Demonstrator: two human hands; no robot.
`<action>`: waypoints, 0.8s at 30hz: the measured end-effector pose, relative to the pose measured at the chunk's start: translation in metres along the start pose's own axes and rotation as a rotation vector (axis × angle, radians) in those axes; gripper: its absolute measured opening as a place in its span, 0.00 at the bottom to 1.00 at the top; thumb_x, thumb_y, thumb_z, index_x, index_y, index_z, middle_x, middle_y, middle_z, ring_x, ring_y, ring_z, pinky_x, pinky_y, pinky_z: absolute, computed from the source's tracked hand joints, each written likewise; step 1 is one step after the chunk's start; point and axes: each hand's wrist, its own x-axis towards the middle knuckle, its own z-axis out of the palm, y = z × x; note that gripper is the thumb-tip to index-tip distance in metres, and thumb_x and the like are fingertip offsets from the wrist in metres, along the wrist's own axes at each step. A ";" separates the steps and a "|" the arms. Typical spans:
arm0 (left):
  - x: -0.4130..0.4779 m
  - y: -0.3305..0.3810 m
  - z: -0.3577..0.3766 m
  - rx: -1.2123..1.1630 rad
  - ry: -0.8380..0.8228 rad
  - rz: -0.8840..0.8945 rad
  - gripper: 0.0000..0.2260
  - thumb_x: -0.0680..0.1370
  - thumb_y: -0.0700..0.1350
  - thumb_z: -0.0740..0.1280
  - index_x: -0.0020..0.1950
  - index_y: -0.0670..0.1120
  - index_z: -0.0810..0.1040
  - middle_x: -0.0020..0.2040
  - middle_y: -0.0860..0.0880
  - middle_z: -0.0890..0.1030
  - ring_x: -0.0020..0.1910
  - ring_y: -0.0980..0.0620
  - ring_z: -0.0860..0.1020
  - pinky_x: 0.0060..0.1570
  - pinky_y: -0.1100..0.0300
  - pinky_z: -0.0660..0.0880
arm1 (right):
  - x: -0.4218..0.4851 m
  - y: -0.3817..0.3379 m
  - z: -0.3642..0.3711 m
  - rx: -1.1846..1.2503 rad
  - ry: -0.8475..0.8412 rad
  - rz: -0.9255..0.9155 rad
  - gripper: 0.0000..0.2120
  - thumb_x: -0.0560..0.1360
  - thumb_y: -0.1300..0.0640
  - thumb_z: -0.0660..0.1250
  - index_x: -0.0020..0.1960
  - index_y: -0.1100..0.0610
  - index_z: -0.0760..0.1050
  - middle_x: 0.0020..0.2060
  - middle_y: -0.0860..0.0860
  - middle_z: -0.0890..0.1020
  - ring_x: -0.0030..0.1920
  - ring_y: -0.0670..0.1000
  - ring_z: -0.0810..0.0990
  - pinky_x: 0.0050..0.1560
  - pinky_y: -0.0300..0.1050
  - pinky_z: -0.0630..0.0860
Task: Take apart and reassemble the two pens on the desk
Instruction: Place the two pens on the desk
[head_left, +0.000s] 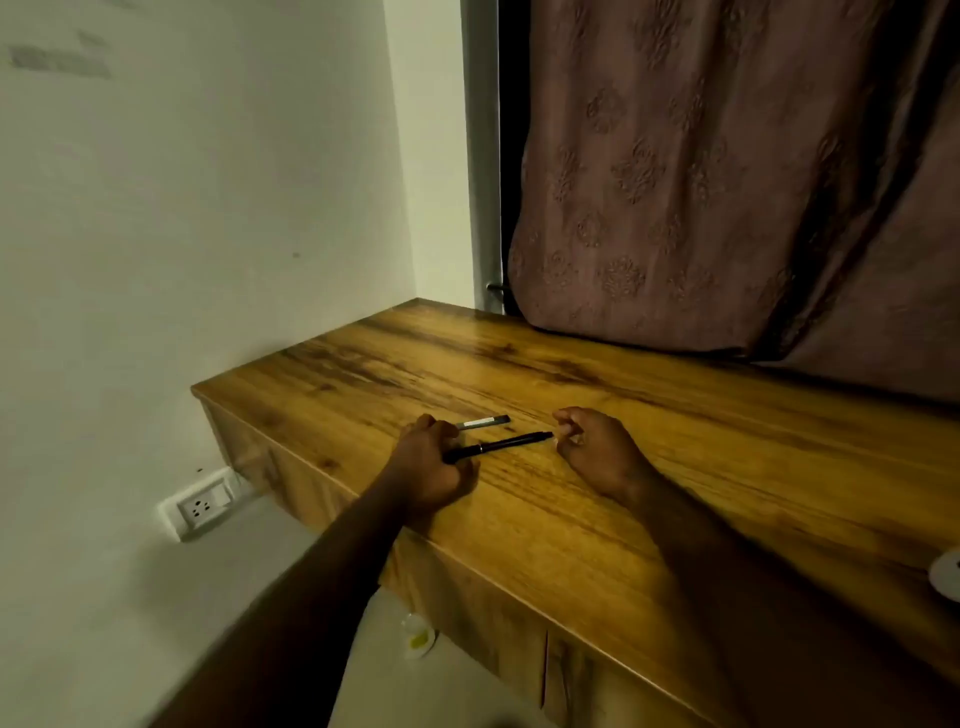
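Two pens lie on the wooden desk (571, 519). A black pen (501, 445) runs slantwise between my hands. My left hand (434, 462) is closed around its near end. My right hand (592, 447) rests on the desk just beyond the pen's far tip, fingers curled, and I cannot tell whether it touches the tip. A second pen (484, 422), dark with a pale band, lies just behind the black one, its left end beside my left fingers.
A patterned brown curtain (701, 182) hangs onto the desk's back edge. The wall with a white socket (202, 506) is to the left. A white round object (946, 574) sits at the desk's right edge. A small container (418, 636) stands on the floor below.
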 end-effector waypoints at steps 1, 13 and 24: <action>0.002 -0.006 0.005 -0.015 0.030 0.011 0.22 0.69 0.58 0.61 0.51 0.43 0.78 0.50 0.45 0.78 0.54 0.47 0.73 0.54 0.57 0.70 | 0.003 0.000 0.001 -0.036 -0.002 -0.014 0.19 0.76 0.58 0.67 0.67 0.57 0.74 0.55 0.52 0.79 0.57 0.52 0.78 0.61 0.44 0.73; 0.005 -0.011 0.014 -0.144 0.176 0.044 0.07 0.74 0.44 0.69 0.51 0.46 0.77 0.49 0.46 0.79 0.50 0.47 0.75 0.50 0.52 0.74 | 0.012 0.003 0.007 0.026 -0.013 -0.030 0.05 0.73 0.60 0.71 0.42 0.50 0.79 0.42 0.48 0.81 0.46 0.50 0.79 0.50 0.46 0.75; 0.003 0.007 0.017 -0.045 0.160 0.154 0.06 0.76 0.43 0.68 0.51 0.46 0.81 0.48 0.45 0.80 0.49 0.46 0.76 0.48 0.54 0.72 | 0.011 0.002 0.011 0.093 -0.068 -0.072 0.06 0.74 0.53 0.69 0.39 0.48 0.79 0.36 0.48 0.83 0.40 0.50 0.79 0.45 0.50 0.76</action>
